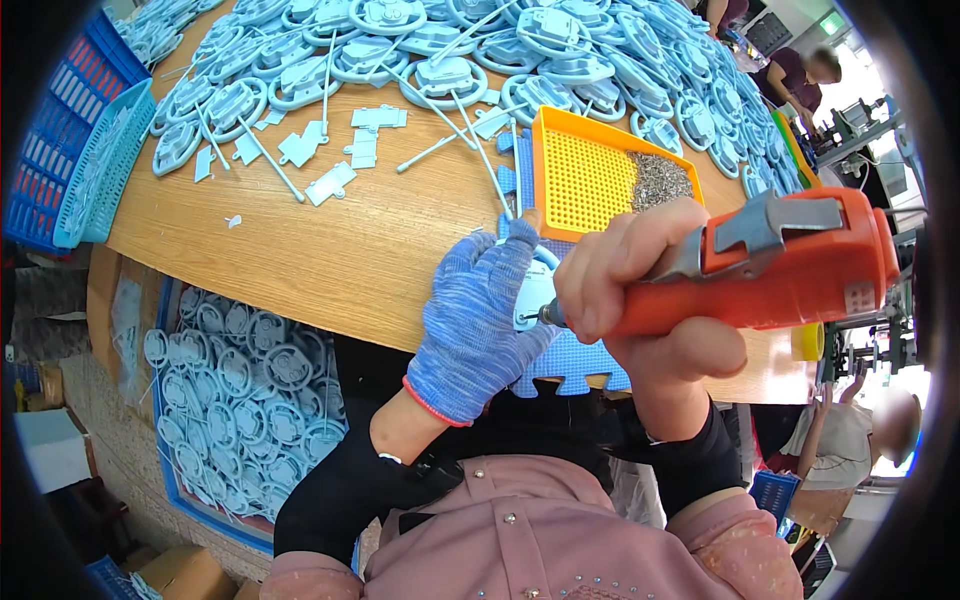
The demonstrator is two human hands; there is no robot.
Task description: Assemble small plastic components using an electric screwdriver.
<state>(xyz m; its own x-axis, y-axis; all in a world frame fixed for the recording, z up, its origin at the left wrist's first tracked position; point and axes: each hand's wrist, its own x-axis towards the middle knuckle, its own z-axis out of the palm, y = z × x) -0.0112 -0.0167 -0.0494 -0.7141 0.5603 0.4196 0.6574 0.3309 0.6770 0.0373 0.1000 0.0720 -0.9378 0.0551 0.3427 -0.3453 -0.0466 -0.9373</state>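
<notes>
My left hand (465,325), in a blue knitted glove with a red cuff, grips a light-blue plastic toy steering wheel (532,292) low over the table. Most of that wheel is covered by my hands. My bare right hand (622,262) is wrapped round an orange-red electric screwdriver (790,270) with a metal hanger clip. Its bit (545,315) points left and meets the wheel's face near my left thumb. Beneath lies a blue foam mat (575,368). Just beyond, a yellow tray (548,165) carries small metal screws (662,182) at its right end.
Many light-blue wheels (390,15) are heaped across the table's far side. Flat light-blue pieces (330,183) lie on the wood. At left stand blue crates (35,180) and a turquoise basket (90,190). A bin of wheels (255,380) sits below. Other people work at right.
</notes>
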